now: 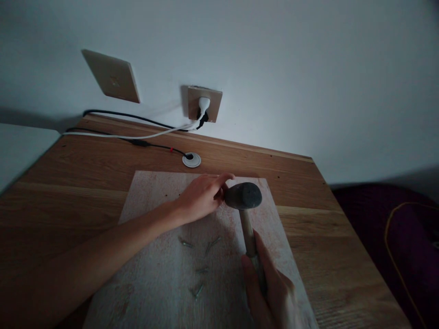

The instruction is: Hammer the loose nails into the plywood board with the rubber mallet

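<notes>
My right hand (274, 292) is wrapped round the handle of a mallet (243, 195) with a dark, rounded head. The mallet head is raised towards the camera, right beside the fingers of my left hand (204, 194). Those left fingers are bent and pinched together over the far part of a whitish, worn board (154, 256); whatever they hold is hidden behind the fingers and the mallet head. Several small metal screws or nails lie on the board nearer to me, among them one screw (198, 292) close to the front.
The board rests on a wooden desktop (308, 219). At the back, a cable grommet (191, 160) and black and white cables (137, 137) run below a wall socket (205, 105). A blank wall plate (113, 76) is further left. Dark purple fabric (373, 228) lies beyond the right edge.
</notes>
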`<state>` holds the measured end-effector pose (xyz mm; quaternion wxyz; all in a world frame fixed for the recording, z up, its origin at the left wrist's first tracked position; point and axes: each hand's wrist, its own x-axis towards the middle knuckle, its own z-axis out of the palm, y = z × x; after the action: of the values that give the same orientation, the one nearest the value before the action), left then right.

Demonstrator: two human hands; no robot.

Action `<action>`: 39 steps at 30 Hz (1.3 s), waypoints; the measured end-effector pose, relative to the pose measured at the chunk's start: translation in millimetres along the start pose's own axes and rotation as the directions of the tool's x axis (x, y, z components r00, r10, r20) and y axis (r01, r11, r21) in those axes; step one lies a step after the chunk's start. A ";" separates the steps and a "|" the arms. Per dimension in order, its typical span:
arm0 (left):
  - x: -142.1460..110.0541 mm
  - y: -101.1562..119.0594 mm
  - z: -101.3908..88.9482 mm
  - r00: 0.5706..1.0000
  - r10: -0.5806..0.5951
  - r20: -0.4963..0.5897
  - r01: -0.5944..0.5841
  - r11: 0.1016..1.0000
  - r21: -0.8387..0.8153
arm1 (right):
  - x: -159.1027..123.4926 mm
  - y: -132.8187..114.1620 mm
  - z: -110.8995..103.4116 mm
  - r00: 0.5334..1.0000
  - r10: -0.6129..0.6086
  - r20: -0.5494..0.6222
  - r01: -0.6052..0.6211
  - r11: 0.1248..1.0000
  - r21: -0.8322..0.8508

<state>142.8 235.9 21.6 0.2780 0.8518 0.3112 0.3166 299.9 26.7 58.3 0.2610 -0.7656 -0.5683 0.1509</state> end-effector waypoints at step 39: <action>2.5 0.6 1.3 0.998 -0.051 0.022 0.052 0.996 -0.067 | -2.1 3.4 -0.2 0.993 0.116 -0.028 -0.114 0.992 0.054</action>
<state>145.4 237.0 22.1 0.3180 0.8369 0.3193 0.3108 302.1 23.9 56.4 0.2807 -0.7921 -0.5150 0.1688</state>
